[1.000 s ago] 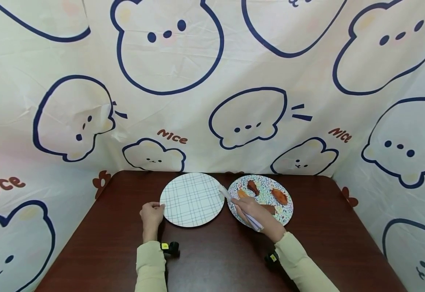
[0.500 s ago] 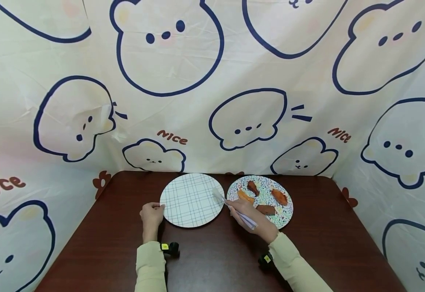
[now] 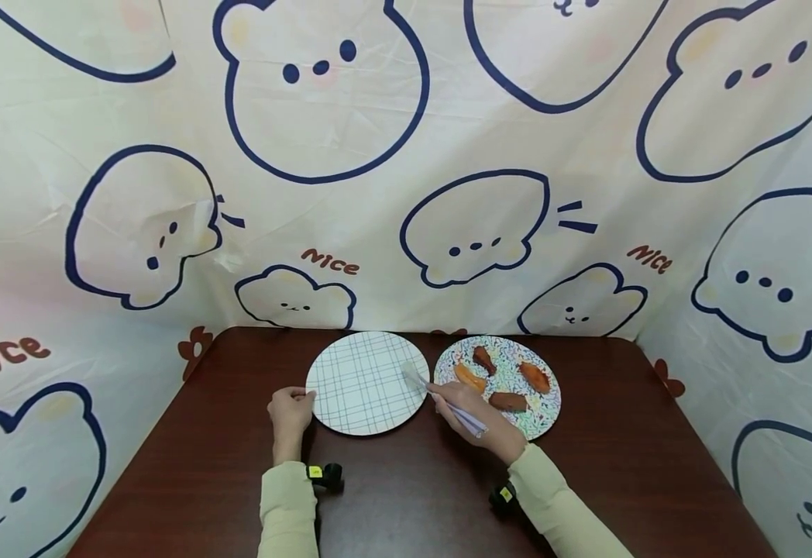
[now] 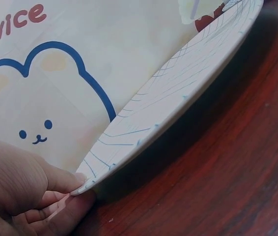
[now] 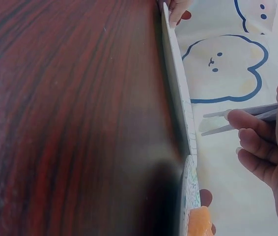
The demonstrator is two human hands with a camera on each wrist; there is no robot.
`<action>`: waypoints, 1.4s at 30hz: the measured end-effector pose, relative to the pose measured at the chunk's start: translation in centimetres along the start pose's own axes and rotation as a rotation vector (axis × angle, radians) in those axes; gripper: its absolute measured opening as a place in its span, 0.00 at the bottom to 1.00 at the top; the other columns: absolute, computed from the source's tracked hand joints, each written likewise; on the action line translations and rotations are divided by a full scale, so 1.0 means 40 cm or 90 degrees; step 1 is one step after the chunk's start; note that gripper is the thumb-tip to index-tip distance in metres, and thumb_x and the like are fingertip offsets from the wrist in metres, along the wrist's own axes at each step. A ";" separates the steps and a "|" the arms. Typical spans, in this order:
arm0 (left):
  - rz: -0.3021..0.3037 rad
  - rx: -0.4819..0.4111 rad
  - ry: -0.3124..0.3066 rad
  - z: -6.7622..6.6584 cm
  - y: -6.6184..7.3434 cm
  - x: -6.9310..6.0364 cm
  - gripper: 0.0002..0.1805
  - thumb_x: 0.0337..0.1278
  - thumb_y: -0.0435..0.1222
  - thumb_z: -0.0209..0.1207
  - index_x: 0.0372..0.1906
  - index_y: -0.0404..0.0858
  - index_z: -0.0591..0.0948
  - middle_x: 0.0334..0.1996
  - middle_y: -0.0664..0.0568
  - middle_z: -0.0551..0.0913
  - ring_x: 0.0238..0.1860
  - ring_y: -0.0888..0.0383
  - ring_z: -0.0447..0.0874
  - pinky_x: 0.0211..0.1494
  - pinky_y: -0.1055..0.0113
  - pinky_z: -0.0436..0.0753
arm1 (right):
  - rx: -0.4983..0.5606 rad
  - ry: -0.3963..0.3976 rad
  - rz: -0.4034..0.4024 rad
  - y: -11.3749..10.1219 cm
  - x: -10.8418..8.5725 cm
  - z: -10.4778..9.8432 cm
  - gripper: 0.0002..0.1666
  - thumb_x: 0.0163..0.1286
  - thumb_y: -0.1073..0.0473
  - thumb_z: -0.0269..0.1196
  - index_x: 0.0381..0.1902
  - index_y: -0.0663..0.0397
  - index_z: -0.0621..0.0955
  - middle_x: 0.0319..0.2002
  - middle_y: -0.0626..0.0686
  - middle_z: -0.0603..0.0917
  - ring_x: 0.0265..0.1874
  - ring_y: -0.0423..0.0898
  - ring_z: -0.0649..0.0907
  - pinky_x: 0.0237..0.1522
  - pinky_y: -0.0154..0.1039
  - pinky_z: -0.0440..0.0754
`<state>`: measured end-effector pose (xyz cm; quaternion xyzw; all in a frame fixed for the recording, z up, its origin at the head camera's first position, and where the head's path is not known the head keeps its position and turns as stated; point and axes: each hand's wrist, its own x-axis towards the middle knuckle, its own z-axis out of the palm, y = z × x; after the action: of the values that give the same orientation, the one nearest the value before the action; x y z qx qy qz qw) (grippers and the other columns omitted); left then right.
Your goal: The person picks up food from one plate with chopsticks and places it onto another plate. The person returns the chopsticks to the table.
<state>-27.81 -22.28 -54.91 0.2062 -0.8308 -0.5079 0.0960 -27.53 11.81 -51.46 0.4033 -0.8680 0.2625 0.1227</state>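
My left hand (image 3: 290, 415) pinches the left rim of a white plate with blue grid lines (image 3: 364, 387), thumb on top and fingers below in the left wrist view. My right hand (image 3: 472, 411) holds pale lavender tongs (image 3: 458, 411), their tips over the grid plate's right side. A pale, see-through greenish piece (image 5: 213, 124) sits between the tong tips, above the plate in the right wrist view; its kind is unclear. Just to the right, a speckled plate (image 3: 551, 407) bears an orange piece (image 3: 470, 377), a small drumstick (image 3: 483, 359), a reddish-brown wing-like piece (image 3: 535, 377) and a brown slab (image 3: 507, 401).
Both plates stand side by side near the back edge of a dark brown wooden table (image 3: 392, 496). A bear-printed cloth (image 3: 371, 209) hangs close behind and along both sides. Black wrist cameras sit on both sleeves.
My right hand has moved left with the tongs, from over the speckled plate toward the grid plate, uncovering the orange piece and the brown slab. The left hand stays at the rim.
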 end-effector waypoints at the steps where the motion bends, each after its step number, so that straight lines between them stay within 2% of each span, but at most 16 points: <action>1: 0.000 0.001 0.000 0.000 -0.002 0.000 0.17 0.71 0.35 0.58 0.53 0.23 0.82 0.44 0.31 0.84 0.46 0.37 0.81 0.48 0.44 0.81 | 0.003 0.000 0.000 -0.001 0.001 0.000 0.20 0.76 0.67 0.57 0.62 0.67 0.81 0.47 0.61 0.88 0.37 0.45 0.84 0.43 0.43 0.86; 8: 0.001 0.002 -0.001 -0.003 -0.006 -0.003 0.17 0.71 0.35 0.57 0.53 0.24 0.82 0.44 0.32 0.84 0.46 0.37 0.81 0.48 0.44 0.81 | 0.026 -0.002 -0.014 0.002 0.009 0.013 0.18 0.76 0.67 0.56 0.60 0.69 0.81 0.47 0.61 0.88 0.39 0.46 0.85 0.45 0.44 0.87; 14: -0.002 0.002 -0.006 -0.004 -0.003 -0.003 0.18 0.72 0.36 0.57 0.54 0.24 0.81 0.44 0.32 0.84 0.47 0.37 0.81 0.48 0.44 0.81 | 0.030 -0.012 0.001 0.004 0.013 0.021 0.17 0.77 0.66 0.56 0.59 0.68 0.82 0.44 0.59 0.89 0.36 0.44 0.83 0.44 0.42 0.87; 18: 0.000 0.002 -0.005 -0.004 -0.001 -0.004 0.18 0.72 0.36 0.57 0.54 0.23 0.81 0.44 0.31 0.84 0.47 0.36 0.81 0.48 0.44 0.81 | 0.003 -0.014 0.004 0.001 0.011 0.023 0.17 0.78 0.64 0.57 0.58 0.67 0.83 0.44 0.57 0.88 0.37 0.44 0.83 0.45 0.42 0.87; 25: -0.004 0.005 0.000 -0.003 0.000 -0.003 0.18 0.71 0.35 0.58 0.53 0.23 0.82 0.44 0.31 0.84 0.48 0.36 0.81 0.48 0.44 0.81 | -0.090 -0.038 -0.008 -0.006 0.020 0.026 0.17 0.77 0.61 0.58 0.57 0.62 0.84 0.43 0.52 0.88 0.39 0.44 0.84 0.49 0.41 0.86; 36: -0.015 0.010 0.011 0.002 0.003 0.001 0.17 0.71 0.36 0.58 0.52 0.25 0.82 0.44 0.32 0.84 0.48 0.37 0.80 0.48 0.45 0.81 | -0.121 -0.041 -0.027 -0.011 0.027 0.020 0.17 0.76 0.60 0.60 0.57 0.60 0.85 0.40 0.50 0.88 0.37 0.42 0.82 0.47 0.37 0.85; 42: -0.014 0.004 0.003 0.001 0.003 -0.001 0.17 0.72 0.35 0.57 0.53 0.23 0.82 0.45 0.31 0.84 0.48 0.36 0.81 0.48 0.44 0.81 | -0.122 -0.050 -0.005 -0.022 0.024 0.014 0.18 0.77 0.59 0.59 0.59 0.60 0.84 0.42 0.52 0.88 0.38 0.43 0.83 0.46 0.38 0.85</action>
<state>-27.79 -22.19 -54.83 0.2168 -0.8300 -0.5056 0.0921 -27.48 10.42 -51.22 0.4028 -0.8918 0.1619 0.1277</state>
